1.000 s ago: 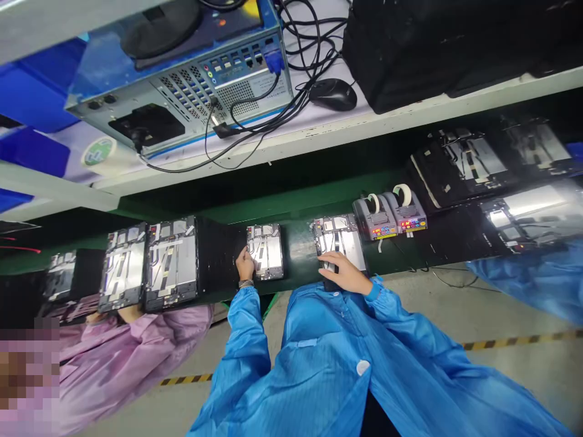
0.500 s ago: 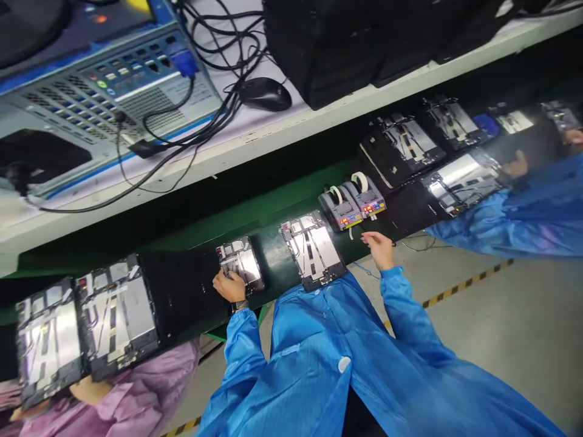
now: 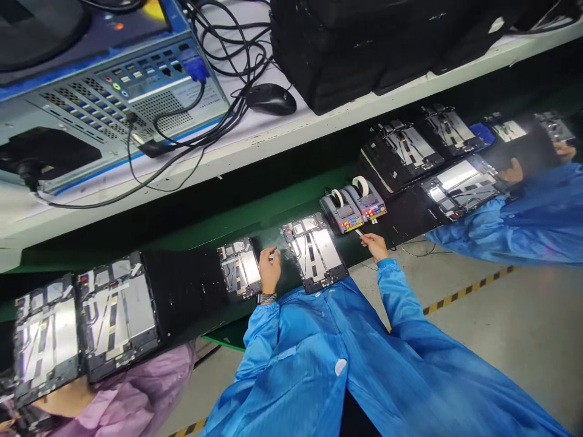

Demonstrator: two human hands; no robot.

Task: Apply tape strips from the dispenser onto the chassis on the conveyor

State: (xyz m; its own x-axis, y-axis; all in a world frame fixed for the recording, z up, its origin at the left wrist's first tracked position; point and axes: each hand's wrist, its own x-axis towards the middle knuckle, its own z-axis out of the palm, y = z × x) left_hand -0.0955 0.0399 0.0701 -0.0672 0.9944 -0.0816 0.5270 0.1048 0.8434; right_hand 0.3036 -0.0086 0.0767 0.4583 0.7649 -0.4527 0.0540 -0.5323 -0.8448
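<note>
- White strip (image 3: 359, 233), short and narrow, sticks out from the right hand (image 3: 376, 247); I see thumb and fingertips pressed together on its end, just in front of the tape dispensers.
- Left hand (image 3: 270, 272), wearing a dark wristband (image 3: 266, 298), is raised with thumb and fingers closed on a small white piece (image 3: 272, 257), too small for me to identify.
- Just beside that hand, on its left, I have a smaller opened device (image 3: 239, 269) lying flat.
- Between both hands a larger opened device (image 3: 314, 252) lies at the bench's near edge, inner parts facing up, untouched by either.
- Two grey tape dispensers (image 3: 341, 212) stand side by side beyond it, each with a pale roll and lit red digits.
- Farther left I make out two more opened devices (image 3: 117, 315), with a co-worker's pink sleeve (image 3: 132, 388) below.
- Far right, another co-worker's blue sleeve (image 3: 487, 227) reaches toward an opened device (image 3: 464, 185).
- Across the top, a shelf (image 3: 255, 145) carries a computer case (image 3: 159, 109) and a black mouse (image 3: 271, 99).
</note>
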